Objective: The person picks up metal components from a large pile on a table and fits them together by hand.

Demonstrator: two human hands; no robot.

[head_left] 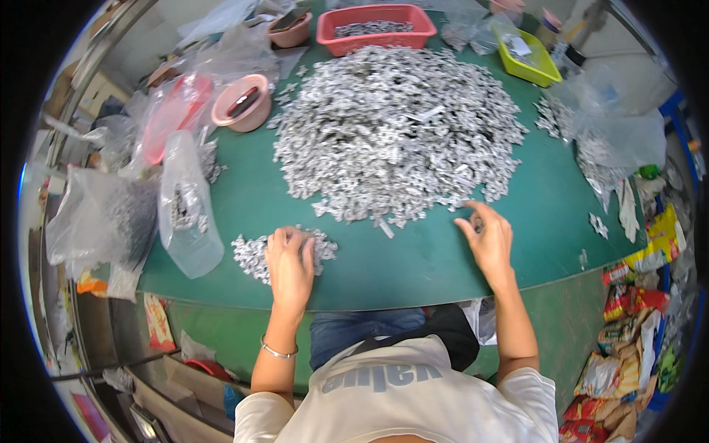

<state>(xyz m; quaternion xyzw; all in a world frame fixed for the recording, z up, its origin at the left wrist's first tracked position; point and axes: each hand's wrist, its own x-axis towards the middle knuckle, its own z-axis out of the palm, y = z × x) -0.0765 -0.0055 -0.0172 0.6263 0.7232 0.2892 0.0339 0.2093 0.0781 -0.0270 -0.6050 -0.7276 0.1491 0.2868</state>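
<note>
Watching remotely, I see a green table [406, 266] bearing a heap of grey pieces [399, 136], colourful packets [600, 375] to its right. The left hand [289, 264] curls over a smaller pile [252, 258]; the right hand [490, 240] curves, thumb and forefinger parted, near the heap; I cannot tell what either holds.

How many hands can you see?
2: the left hand on the small heap of silvery, metallic-looking pieces; the right hand by the near edge of the big silvery heap.
</note>
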